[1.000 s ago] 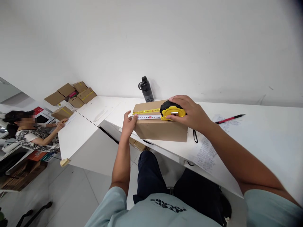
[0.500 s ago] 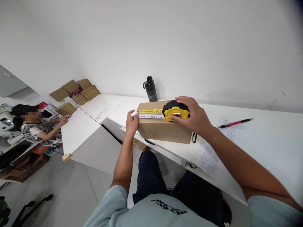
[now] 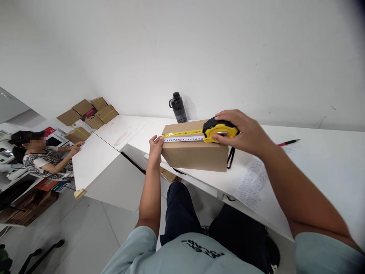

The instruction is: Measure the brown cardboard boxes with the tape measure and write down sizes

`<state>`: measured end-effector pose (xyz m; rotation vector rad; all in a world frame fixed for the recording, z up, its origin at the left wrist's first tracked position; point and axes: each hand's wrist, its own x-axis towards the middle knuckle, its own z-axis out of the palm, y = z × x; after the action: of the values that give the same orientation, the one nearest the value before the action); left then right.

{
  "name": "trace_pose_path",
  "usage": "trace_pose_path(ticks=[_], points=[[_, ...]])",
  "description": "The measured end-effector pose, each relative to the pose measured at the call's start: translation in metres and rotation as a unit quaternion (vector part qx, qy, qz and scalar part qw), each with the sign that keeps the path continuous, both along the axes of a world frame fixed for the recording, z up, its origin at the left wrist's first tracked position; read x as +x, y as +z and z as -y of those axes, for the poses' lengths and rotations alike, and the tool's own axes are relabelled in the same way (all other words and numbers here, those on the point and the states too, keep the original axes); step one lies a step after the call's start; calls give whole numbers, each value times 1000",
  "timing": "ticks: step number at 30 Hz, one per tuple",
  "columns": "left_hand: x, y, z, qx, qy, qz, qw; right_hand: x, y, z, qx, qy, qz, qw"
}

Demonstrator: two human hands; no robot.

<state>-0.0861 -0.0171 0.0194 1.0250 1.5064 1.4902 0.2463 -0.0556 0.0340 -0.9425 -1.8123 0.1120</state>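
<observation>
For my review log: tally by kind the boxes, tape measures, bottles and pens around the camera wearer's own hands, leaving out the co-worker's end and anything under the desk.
Cardboard box: 1
Tape measure: 1
Bottle: 1
Pen: 1
Total: 4

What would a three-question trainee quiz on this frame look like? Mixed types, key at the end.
1. Multiple choice: the tape measure is gripped by which hand? A) left B) right C) neither
2. True or false: the black bottle stands between the cardboard box and the wall.
3. Open: where is the left hand, relative to the white numbered blade?

Key:
1. B, the right hand.
2. True.
3. At the blade's outer end, by the left edge of the box.
</observation>
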Motion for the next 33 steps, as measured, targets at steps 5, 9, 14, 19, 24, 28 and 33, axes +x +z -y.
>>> trace_pose_path(ticks=[5, 9, 14, 19, 24, 28, 33], points=[[3, -2, -3, 25, 8, 2, 1000, 50, 8, 10, -120, -42, -11, 992], [6, -2, -2, 52, -17, 7, 999, 62, 16, 24, -193, -68, 11, 979], [5, -3, -1, 70, -46, -2, 996, 59, 26, 32, -249, -76, 3, 965], [8, -6, -1, 72, -50, 2, 996, 63, 28, 34, -281, -100, 1, 954], [10, -9, -3, 75, -76, 9, 994, 67, 25, 38, -241, -137, 17, 961], [6, -12, -8, 65, -92, 32, 993, 69, 25, 43, -208, -150, 25, 966], [5, -17, -13, 81, -97, 55, 990, 70, 28, 50, -237, -168, 9, 957]])
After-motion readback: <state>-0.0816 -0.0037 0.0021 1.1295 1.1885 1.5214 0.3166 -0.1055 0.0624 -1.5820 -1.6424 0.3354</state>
